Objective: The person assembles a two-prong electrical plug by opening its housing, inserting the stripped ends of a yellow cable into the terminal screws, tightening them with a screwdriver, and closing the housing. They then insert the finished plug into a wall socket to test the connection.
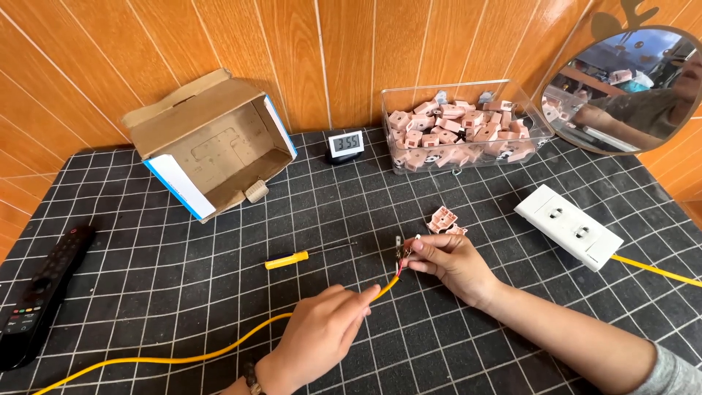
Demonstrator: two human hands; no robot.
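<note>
1. While both hands pinch it, the yellow cable (219, 350) runs lower left up to right, its end at the right hand (451, 262); left hand (322, 333) grips mid-length.
2. Black gridded worktop (146, 292), orange panelled wall (219, 44) behind.

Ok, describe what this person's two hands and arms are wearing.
Both hands are bare, no gloves or rings visible. The left hand has a dark beaded band at the wrist. The right hand has a bare forearm, with a grey sleeve starting near the elbow at the picture's lower right corner.
</note>
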